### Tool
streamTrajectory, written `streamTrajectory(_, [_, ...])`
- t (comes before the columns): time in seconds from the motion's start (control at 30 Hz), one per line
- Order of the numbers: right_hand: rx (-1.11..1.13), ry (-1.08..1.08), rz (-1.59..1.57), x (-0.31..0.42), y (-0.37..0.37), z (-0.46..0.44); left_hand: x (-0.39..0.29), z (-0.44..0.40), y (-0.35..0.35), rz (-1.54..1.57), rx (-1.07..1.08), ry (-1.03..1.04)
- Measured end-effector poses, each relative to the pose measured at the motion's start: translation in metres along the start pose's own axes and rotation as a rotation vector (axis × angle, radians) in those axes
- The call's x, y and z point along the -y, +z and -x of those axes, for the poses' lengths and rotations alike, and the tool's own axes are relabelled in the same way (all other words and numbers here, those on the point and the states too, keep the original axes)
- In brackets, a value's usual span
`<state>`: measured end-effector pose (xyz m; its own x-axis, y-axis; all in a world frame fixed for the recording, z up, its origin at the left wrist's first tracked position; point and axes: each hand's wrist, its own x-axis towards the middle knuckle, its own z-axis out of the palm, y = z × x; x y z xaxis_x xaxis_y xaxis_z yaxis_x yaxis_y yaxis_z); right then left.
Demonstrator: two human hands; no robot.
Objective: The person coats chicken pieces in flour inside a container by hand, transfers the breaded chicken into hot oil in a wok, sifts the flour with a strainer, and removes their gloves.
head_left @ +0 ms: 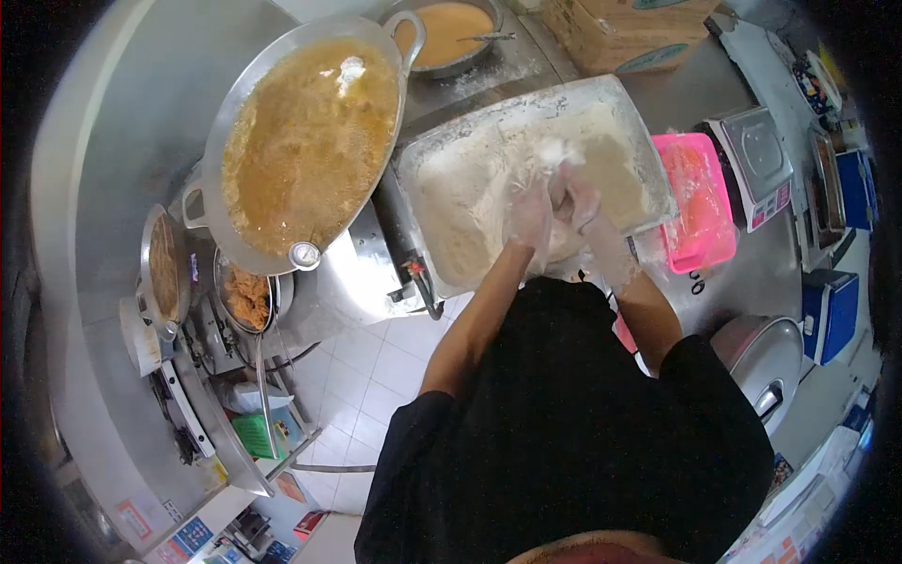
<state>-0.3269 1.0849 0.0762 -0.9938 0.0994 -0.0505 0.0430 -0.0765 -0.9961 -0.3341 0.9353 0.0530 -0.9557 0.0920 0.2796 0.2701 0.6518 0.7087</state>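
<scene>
My left hand (531, 218) and my right hand (581, 200), both in thin clear gloves dusted with flour, are close together over a large metal tray (442, 134) of flour. Their fingers are closed around a white, flour-coated piece (558, 153) that shows just beyond the fingertips. What lies under the coating cannot be made out. Loose flour (470, 193) is heaped around the hands. To the left stands a big two-handled pan (214, 169) of bubbling oil, with a white-coated piece (350, 73) floating near its far end.
A pot (489, 56) of orange-tan batter stands behind the tray. On the right are a pink basket (709, 249) and a scale (761, 150). At left, a strainer (274, 305) holds browned fried food, and a round thermometer (304, 256) sits on the pan's rim. Cardboard boxes (601, 42) stand behind.
</scene>
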Motion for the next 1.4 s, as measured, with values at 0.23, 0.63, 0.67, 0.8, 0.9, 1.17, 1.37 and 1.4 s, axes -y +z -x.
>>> streamTrajectory(0.23, [-0.156,0.036,0.078,0.029,-0.063,0.009,0.055,0.014,0.050,-0.186,0.439,-0.064])
streamTrajectory(0.63, [-0.018,0.326,0.555,0.082,-0.114,0.005,0.068,0.012,0.075,0.017,0.693,0.149])
streamTrajectory(0.67, [0.114,0.218,0.509,0.064,-0.130,-0.001,0.056,0.006,0.063,0.307,0.719,0.072])
streamTrajectory(0.8, [0.398,0.023,1.036,0.046,-0.161,-0.028,0.032,-0.009,0.054,1.584,0.459,-0.696])
streamTrajectory(0.9, [0.391,0.091,1.343,0.060,-0.144,-0.038,0.058,-0.045,0.094,1.441,0.469,-0.786])
streamTrajectory(1.17, [0.345,0.147,0.928,0.006,-0.144,-0.044,0.061,-0.076,0.154,-0.277,0.367,0.075])
streamTrajectory(1.37, [0.220,0.370,1.077,0.100,-0.118,-0.020,-0.015,-0.051,0.233,-0.425,0.087,-0.427])
streamTrajectory(1.4, [0.207,0.367,1.107,0.124,-0.111,-0.017,-0.009,-0.049,0.237,-0.425,0.076,-0.340])
